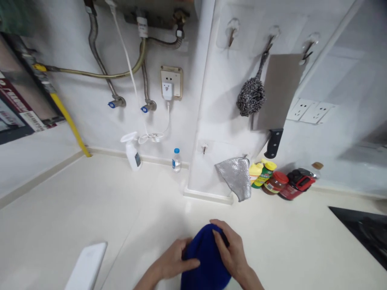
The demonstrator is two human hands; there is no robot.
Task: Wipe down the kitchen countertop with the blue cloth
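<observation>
Blue cloth (205, 262), judged soft, light and limp, bunched on the worktop (90, 201) in front of the hanging silver cloth (236, 177); left hand (172, 259) fingers pinch its edge, the best hold, while right hand (231, 249) fingers lie together, flat on top.

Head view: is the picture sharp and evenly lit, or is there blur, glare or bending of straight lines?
In the head view the light is soft and even, with faint shadows beside the cleaver and the steel scrubber; wall edges and the yellow pipe lean outward, a wide-lens distortion; the left hand and right hand on the blue cloth look slightly soft.
</observation>
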